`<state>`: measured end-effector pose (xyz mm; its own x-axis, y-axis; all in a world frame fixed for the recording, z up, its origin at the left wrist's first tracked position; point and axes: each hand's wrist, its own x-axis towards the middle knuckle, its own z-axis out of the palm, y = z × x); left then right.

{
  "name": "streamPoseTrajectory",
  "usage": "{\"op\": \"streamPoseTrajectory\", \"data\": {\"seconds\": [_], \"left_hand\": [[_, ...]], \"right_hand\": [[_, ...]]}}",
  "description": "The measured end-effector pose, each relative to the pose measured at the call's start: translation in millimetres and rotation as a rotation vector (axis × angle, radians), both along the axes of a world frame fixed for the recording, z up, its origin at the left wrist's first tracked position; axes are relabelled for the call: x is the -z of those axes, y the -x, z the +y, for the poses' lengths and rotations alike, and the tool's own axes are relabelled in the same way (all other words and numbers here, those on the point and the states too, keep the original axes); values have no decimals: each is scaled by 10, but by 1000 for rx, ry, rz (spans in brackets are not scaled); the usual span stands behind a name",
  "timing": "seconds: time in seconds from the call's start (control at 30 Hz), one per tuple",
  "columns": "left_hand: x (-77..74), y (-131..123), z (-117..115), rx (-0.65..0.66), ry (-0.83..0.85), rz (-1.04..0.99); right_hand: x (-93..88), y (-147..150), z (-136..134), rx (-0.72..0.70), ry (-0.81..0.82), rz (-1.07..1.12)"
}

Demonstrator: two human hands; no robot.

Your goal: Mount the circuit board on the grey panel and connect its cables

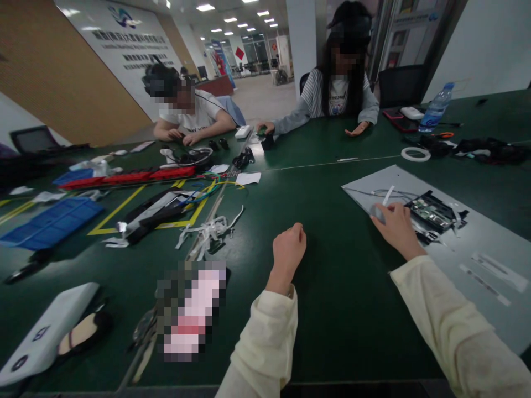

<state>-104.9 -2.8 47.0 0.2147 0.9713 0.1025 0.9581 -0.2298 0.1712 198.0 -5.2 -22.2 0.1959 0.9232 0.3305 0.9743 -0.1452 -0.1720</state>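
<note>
My left hand (288,254) rests on the dark green table (323,298) as a loose fist, and nothing shows in it. My right hand (396,228) lies on a grey metal panel (477,243) with its fingers curled around a thin white strip (388,195) that sticks up from them. Just right of that hand a small green circuit board in a black frame (433,213) sits on the panel, with thin wires (373,193) running off to the left. Both my sleeves are cream.
Two people sit across the table, their hands on it. Tangled white strips (207,229), coloured cables (209,188), a red bar (124,178), a blue tray (50,221), a tape roll (415,154) and a water bottle (435,108) lie around. A white device (45,329) sits near left.
</note>
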Motion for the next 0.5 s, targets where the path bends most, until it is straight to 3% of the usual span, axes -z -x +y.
{"op": "streamPoseTrajectory", "data": {"seconds": [0.1,0.2,0.33,0.5], "left_hand": [[-3,-9,-14,24,5,-25],[14,-4,-15,49,-10,-34],[22,7,-14,72,-12,-42],[0,0,-28,69,33,-41]], "right_hand": [[-17,-169,-19,97,-18,-43],[-76,-217,-100,10,-20,-78],[-106,-148,-248,-150,179,-70],[-17,-91,-341,-54,399,-31]]}}
